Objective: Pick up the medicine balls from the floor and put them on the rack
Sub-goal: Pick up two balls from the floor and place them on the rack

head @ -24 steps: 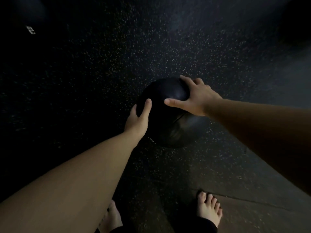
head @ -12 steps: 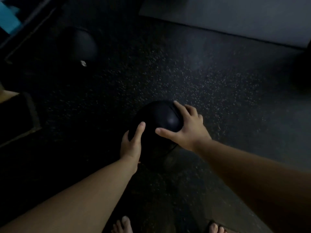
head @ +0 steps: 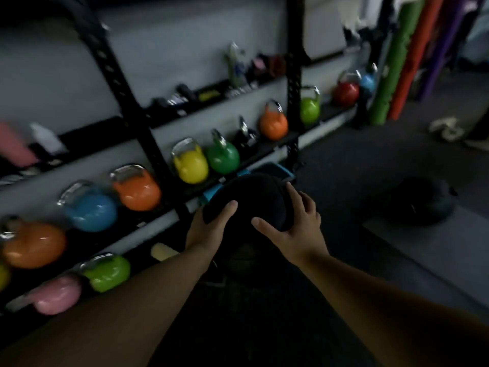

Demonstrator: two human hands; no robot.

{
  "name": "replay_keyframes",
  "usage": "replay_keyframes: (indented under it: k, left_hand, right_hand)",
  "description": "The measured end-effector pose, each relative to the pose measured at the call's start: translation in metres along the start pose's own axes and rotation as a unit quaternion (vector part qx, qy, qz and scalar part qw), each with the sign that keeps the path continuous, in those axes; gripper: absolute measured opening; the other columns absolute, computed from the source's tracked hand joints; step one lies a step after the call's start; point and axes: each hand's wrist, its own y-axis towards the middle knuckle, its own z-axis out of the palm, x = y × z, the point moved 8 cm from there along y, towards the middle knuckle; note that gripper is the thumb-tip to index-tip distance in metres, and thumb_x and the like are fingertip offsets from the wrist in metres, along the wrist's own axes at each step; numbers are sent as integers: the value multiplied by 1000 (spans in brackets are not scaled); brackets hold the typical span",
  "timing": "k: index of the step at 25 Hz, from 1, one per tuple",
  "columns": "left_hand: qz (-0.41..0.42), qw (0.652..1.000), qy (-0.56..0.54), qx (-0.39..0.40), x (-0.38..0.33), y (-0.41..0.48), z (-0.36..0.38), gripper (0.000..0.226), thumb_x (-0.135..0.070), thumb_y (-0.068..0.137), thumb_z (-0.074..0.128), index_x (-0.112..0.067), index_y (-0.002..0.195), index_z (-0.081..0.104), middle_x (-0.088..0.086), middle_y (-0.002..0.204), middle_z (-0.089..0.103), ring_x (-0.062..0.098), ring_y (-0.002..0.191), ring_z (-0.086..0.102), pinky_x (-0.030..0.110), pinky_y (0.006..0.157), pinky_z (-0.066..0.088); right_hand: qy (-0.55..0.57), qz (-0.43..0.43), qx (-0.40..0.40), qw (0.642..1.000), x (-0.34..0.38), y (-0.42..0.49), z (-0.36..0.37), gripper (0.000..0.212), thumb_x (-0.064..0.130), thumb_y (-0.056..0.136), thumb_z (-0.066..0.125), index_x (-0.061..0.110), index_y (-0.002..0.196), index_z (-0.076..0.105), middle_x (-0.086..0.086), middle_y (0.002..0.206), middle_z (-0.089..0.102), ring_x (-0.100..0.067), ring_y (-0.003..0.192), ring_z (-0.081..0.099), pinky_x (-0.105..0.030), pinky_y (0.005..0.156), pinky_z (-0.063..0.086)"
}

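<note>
ball: black medicine ball [head: 251, 197] held up, just in front of the rack [head: 137, 112]
fingers [head: 296, 197]: left hand [head: 209, 231] and right hand [head: 296, 234] grip its sides, thumbs on the near face
second ball [head: 420, 202]: on the floor, right
writing: way too blurry to read

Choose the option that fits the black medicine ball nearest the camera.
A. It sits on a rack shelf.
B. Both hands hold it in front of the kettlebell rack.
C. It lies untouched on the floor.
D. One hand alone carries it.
B: the left hand and right hand grip opposite sides of the medicine ball, in front of the rack.
</note>
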Motion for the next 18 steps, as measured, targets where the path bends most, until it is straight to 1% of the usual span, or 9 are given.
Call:
replay_keyframes:
  k: [2, 4, 5, 7, 8, 11, 15, 17, 18]
  left_hand:
    - [53, 998, -19, -35, -99, 2, -81, 107, -90, 46, 73, -34, 137, 66, -3, 128, 75, 18, 111, 71, 34, 95, 56]
    - [103, 991, -16, -83, -192, 0, -168, 90, -93, 44, 70, -38, 116, 70, -16, 105, 75, 3, 92, 70, 23, 82, 56]
    - [126, 986, -14, -107, -232, -3, -212, 91, -94, 44, 70, -37, 115, 71, -17, 103, 75, 3, 91, 70, 22, 83, 56]
    - [157, 978, -25, -138, -299, -12, -291, 99, -93, 47, 71, -33, 126, 72, -8, 114, 78, 15, 104, 73, 34, 97, 59]
    - [173, 973, -26, -149, -327, -17, -323, 100, -93, 48, 71, -33, 127, 71, -6, 117, 78, 19, 107, 73, 38, 100, 59]
    - [225, 954, -49, -194, -395, -31, -422, 101, -93, 45, 75, -34, 126, 70, -5, 118, 78, 22, 110, 74, 42, 103, 58]
    - [256, 935, -71, -234, -441, -39, -523, 125, -100, 25, 76, -37, 133, 64, -8, 122, 73, 22, 115, 72, 39, 99, 59]
    - [254, 931, -86, -246, -448, -34, -556, 136, -98, 24, 78, -35, 143, 60, -1, 131, 71, 26, 118, 71, 46, 104, 59]
    - [255, 928, -91, -257, -452, -29, -572, 136, -98, 24, 79, -35, 143, 59, 1, 133, 71, 27, 118, 71, 48, 105, 59]
  right_hand:
    - [9, -65, -7, 998, 124, 25, -1, 124, 99, 53, 60, 53, 159, 17, 5, 168, 20, -36, 153, 19, -63, 117, 34]
    - [32, -125, -12, 992, 245, 41, 3, 125, 100, 51, 60, 50, 159, 22, -2, 166, 25, -39, 151, 24, -60, 118, 33]
    - [44, -149, -9, 988, 303, 45, 7, 126, 102, 49, 59, 50, 159, 24, -5, 165, 27, -40, 151, 25, -60, 119, 32]
    - [62, -197, -8, 978, 406, 50, 20, 126, 104, 49, 57, 50, 158, 24, -7, 163, 30, -40, 151, 28, -58, 119, 33]
    - [72, -221, -8, 973, 449, 51, 26, 125, 103, 50, 58, 50, 158, 23, -6, 162, 30, -40, 150, 29, -58, 119, 34]
    - [99, -285, -1, 954, 564, 49, 55, 124, 101, 53, 60, 49, 158, 19, -5, 163, 28, -42, 149, 30, -58, 118, 35]
    - [115, -326, 21, 938, 667, 49, 102, 124, 98, 56, 61, 49, 160, 15, -3, 167, 21, -41, 152, 22, -59, 117, 35]
    - [116, -339, 40, 933, 701, 55, 125, 125, 98, 56, 61, 49, 161, 13, -1, 168, 18, -40, 154, 18, -60, 119, 32]
    - [117, -347, 50, 929, 717, 60, 138, 124, 98, 57, 60, 50, 161, 12, -1, 169, 17, -39, 154, 17, -61, 118, 31]
